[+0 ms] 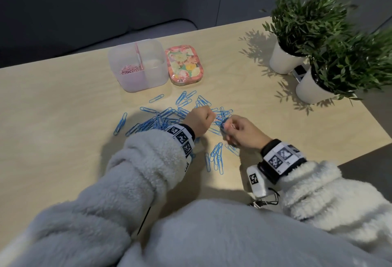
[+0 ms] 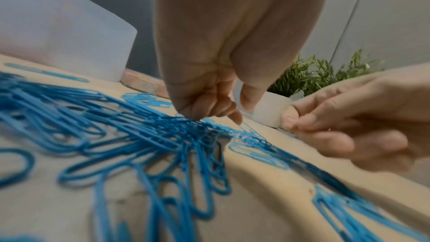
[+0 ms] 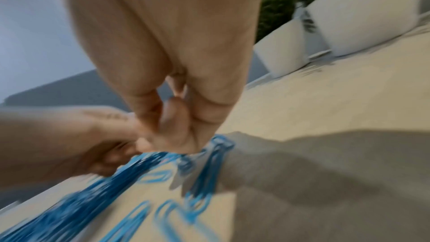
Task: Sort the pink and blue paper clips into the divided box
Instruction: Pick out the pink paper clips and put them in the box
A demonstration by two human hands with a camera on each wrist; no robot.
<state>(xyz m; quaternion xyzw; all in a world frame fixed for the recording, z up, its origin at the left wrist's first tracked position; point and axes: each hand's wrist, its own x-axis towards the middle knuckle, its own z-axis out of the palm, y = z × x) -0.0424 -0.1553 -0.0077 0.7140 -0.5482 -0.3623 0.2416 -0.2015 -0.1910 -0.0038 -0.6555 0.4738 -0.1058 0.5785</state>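
Nearest the lens: your fleece sleeves (image 1: 135, 173), then both wrists over the blue paper clips (image 1: 161, 118) spread on the table (image 1: 63, 105). Your left hand (image 1: 198, 121) is curled tight, fingertips (image 2: 235, 117) down in the pile's right edge; it looks like a pinch, but I can't tell what, if anything, is caught. Your right hand (image 1: 241, 133) is also curled, thumb and fingers closed on a small bunch of blue clips (image 3: 209, 155) with their loops poking out below. The divided box (image 1: 137, 69) sits at the far side, well apart from both hands: pink paper clips (image 1: 129, 69) in its left compartment, the right one looks bare. A few pink bits (image 2: 243, 138) show in the tangle just below your left fingertips. Risks from here: blue clips are interlocked, so lifting a bunch likely drags stragglers that drop mid-carry or fall short of the box. A pink one hooked in the bunch would ride into the blue side unseen. The divider is thin, so a loose drop near it could spill blues onto the pinks; aim right of centre. The floral tin (image 1: 184, 66) stands just beside the box's right wall, so overshoot lands clips on its lid. The wrist views are blurred, so check the bunch for pink before you release it.
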